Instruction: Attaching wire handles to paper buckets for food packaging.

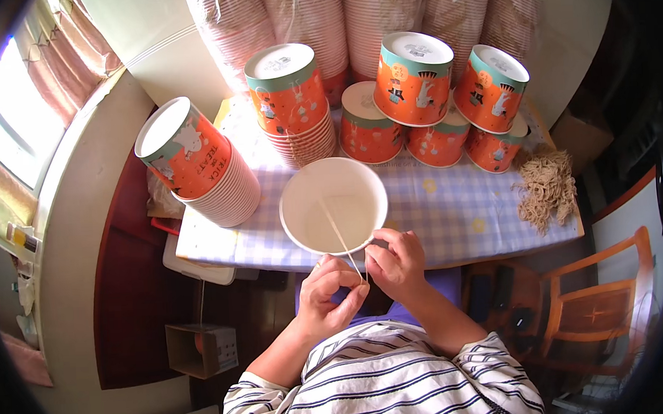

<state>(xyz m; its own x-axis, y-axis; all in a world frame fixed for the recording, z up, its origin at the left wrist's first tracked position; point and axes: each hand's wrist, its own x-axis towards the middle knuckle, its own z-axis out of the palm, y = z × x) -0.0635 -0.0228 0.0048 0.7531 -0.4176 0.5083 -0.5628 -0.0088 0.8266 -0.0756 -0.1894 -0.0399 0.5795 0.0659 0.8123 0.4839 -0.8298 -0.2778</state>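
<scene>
A paper bucket (299, 212) with a white inside stands at the table's front edge, its open mouth facing me. A thin pale string (339, 233) runs from inside the bucket over the near rim and down to my fingers. My left hand (332, 295) is closed in a pinch on the string just below the rim. Close beside it, my right hand (397, 262) is also pinched on the string, its fingers against the rim's near right side. The exact grip between the fingertips is partly hidden.
Nested orange buckets (197, 161) lean at the left, with another stack (288, 100) behind. Several upside-down orange buckets (415, 86) are piled at the back right. A bundle of tan strings (546, 190) lies on the checked tablecloth (437, 224). Wrapped bucket stacks (384, 24) line the back.
</scene>
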